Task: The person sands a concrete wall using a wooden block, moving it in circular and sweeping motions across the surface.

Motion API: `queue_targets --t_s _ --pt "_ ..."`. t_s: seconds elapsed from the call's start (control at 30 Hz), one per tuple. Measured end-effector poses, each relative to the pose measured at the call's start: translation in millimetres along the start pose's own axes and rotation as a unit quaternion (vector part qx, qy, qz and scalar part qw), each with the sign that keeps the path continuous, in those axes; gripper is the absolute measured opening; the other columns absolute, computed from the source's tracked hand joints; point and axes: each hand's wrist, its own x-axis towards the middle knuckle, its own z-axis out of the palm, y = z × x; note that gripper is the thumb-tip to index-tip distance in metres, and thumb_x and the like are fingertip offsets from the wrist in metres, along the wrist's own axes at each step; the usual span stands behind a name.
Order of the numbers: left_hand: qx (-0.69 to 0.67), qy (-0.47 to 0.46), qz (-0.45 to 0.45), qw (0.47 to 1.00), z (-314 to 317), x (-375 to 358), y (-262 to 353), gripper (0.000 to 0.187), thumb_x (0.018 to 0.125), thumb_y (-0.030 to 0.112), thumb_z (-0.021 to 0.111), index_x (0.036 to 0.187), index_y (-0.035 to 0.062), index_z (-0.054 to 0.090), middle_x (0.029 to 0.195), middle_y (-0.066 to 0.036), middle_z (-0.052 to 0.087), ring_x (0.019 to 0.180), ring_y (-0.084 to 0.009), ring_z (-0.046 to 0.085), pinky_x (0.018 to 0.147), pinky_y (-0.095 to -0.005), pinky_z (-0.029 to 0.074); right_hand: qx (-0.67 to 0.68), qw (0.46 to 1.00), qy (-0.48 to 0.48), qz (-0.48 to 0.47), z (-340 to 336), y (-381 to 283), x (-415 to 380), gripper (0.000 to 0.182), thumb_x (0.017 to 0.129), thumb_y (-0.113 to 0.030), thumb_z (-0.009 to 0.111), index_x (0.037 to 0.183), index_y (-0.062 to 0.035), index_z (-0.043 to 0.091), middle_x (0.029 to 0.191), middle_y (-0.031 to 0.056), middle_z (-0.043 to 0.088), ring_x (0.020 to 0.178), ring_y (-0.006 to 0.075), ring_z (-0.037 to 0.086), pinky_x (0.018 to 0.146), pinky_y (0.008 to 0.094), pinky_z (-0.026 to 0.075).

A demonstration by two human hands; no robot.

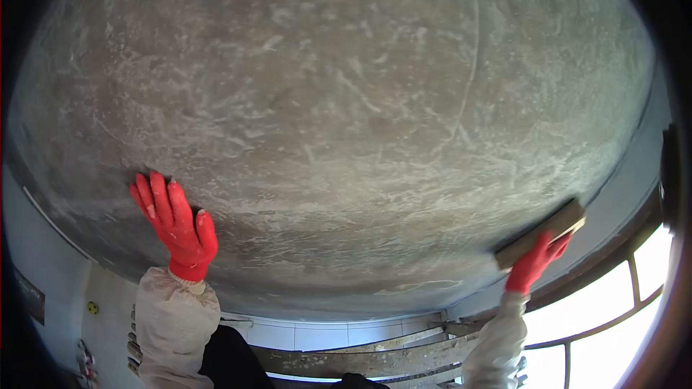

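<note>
A large grey plastered wall (346,101), streaked with pale marks, fills most of the head view. My left hand (180,230), in a red glove with white specks, rests against the wall's lower left with its fingers spread and nothing in it. At the lower right, my right hand (532,265) in a matching red glove is closed around a long rectangular sanding block (544,234). The block is tilted and lies against the wall near its right edge. Part of the grip is hidden behind the block and glove.
Paint-marked wooden planks (367,362) run across below me, over a pale tiled floor (321,337). Bright window panes (598,302) with dark frames are at the lower right. A small yellow-green ball (92,307) lies on the floor at left.
</note>
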Motion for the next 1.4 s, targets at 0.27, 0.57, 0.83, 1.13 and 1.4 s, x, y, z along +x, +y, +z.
queue_targets --t_s 0.27,0.57,0.83,1.13,1.4 --pt "-0.001 0.004 0.002 1.0 -2.3 0.4 -0.3 0.055 0.097 0.025 0.035 0.141 -0.0078 0.032 0.147 -0.028 0.03 0.134 -0.0535 0.024 0.109 -0.0632 0.018 0.022 0.978 0.039 -0.205 21.7 -95.4 82.0 0.068 0.091 -0.023 0.064 0.147 -0.0023 0.032 0.15 0.0181 0.03 0.138 0.0337 0.031 0.112 0.0401 0.027" --pt "0.006 -0.016 -0.008 1.0 -6.5 0.6 2.7 0.054 0.099 0.028 0.033 0.14 -0.0079 0.032 0.148 -0.028 0.029 0.136 -0.051 0.023 0.111 -0.0612 0.017 -0.094 0.939 -0.07 -0.323 -2.8 34.6 -95.9 0.086 0.073 -0.04 0.074 0.146 -0.0184 0.034 0.145 0.027 0.027 0.125 0.0513 0.037 0.1 0.0589 0.036" --pt "0.011 -0.007 -0.013 1.0 -1.7 -1.3 4.1 0.054 0.099 0.027 0.033 0.142 -0.0058 0.031 0.149 -0.027 0.029 0.136 -0.0519 0.024 0.109 -0.0646 0.018 0.018 0.999 0.047 0.0 -2.3 -56.6 93.7 0.071 0.09 -0.027 0.059 0.15 -0.0054 0.026 0.151 0.0205 0.023 0.137 0.0354 0.031 0.111 0.0378 0.028" --pt "0.012 -0.022 -0.025 0.999 -5.2 1.1 6.3 0.054 0.099 0.028 0.033 0.139 -0.008 0.033 0.149 -0.027 0.028 0.137 -0.0512 0.022 0.111 -0.0608 0.016 -0.068 0.941 -0.103 -0.315 8.0 30.8 -141.5 0.1 0.068 -0.037 0.077 0.152 -0.027 0.024 0.147 0.0328 0.019 0.132 0.0532 0.028 0.105 0.0584 0.032" --pt "0.015 -0.012 -0.017 1.0 -0.3 -2.6 3.4 0.055 0.098 0.028 0.034 0.138 -0.009 0.033 0.147 -0.029 0.029 0.134 -0.054 0.024 0.109 -0.0646 0.018 0.043 0.997 0.041 0.057 -0.1 -11.9 36.2 0.071 0.094 -0.037 0.054 0.15 -0.0045 0.025 0.152 0.0204 0.021 0.138 0.0359 0.028 0.112 0.0404 0.025"
